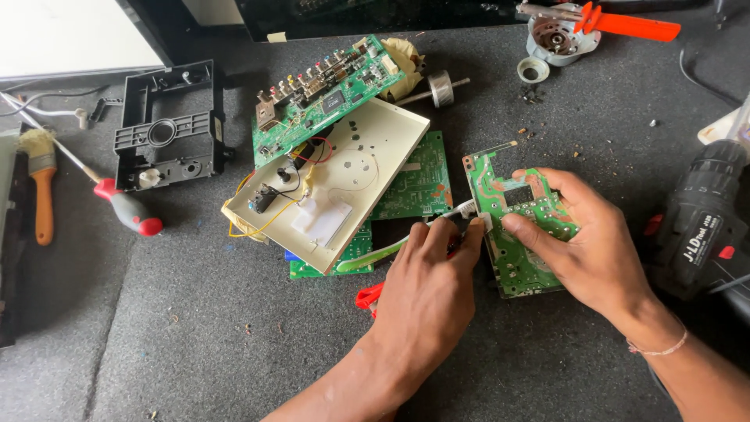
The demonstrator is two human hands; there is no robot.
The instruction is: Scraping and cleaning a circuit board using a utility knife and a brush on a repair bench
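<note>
Pinching a white ribbon connector (pixel 461 209) between thumb and fingertips, the left hand (pixel 426 285) is working at the left edge of a small green circuit board (pixel 512 227). The right hand (pixel 582 238) is closing over that board from the right, thumb pressing on its face, holding it just off the grey mat (pixel 195 328). A red-handled tool (pixel 369 295) is lying beneath the left hand. To the left, a cream metal plate (pixel 344 176) with loose wires is resting on other green boards (pixel 414 184), already pulled apart, and a black plastic frame (pixel 168 125) is sitting further left. A cordless drill (pixel 703 219) is lying at the right. Judging by this, the disassembly looks well advanced, with the ribbon on the held board not yet freed.
</note>
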